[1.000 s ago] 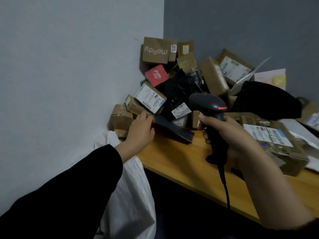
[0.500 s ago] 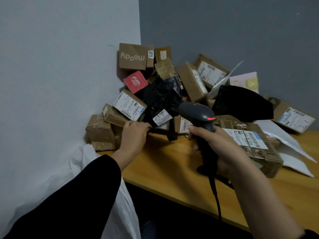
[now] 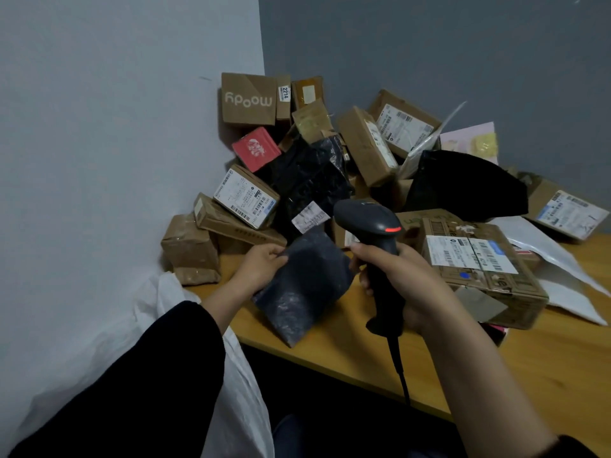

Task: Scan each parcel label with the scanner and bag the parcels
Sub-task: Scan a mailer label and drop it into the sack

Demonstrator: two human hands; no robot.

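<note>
1. My left hand (image 3: pixel 261 264) pinches the top edge of a dark grey plastic mailer parcel (image 3: pixel 302 285), raised over the wooden table (image 3: pixel 545 368) edge.
2. My right hand (image 3: pixel 405 280) grips the black handheld barcode scanner (image 3: pixel 377 256), just beside the parcel.
3. A white bag (image 3: pixel 231 375) hangs below my left arm.

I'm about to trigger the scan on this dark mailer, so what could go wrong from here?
1. The dark mailer pinched by the left hand shows no label on its visible face, so a scan now may fail.
2. The scanner in the right hand points toward the pile, where the black bag's white label and the big box's label lie exposed. It could read the wrong one.
3. The scanner cable hangs past the table edge and might snag.
</note>
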